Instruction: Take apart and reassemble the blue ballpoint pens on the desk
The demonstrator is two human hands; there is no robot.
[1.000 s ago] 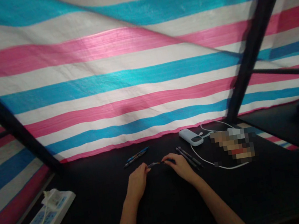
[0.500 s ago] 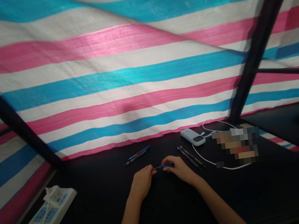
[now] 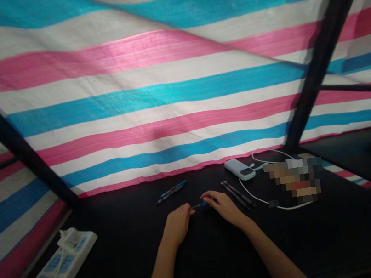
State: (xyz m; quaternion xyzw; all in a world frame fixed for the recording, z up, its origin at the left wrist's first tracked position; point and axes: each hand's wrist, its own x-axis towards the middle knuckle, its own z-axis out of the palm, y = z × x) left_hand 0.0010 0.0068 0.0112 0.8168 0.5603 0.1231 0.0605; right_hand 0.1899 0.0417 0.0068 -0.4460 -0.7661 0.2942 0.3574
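head view: my left hand (image 3: pixel 179 223) and right hand (image 3: pixel 221 205) each pinch an end of a pen (image 3: pixel 203 204) over the table (image 3: pixel 119 255), short of its far edge; a slack pinch or uneven pull could let the pen slip.

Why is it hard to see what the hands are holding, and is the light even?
Head view: uneven light, brightest on the striped sheet, while the black tabletop sinks into darkness; head view: the slim pen-like item between the left hand and right hand is small, dim and partly covered; head view: a pixelated patch hides detail at right.
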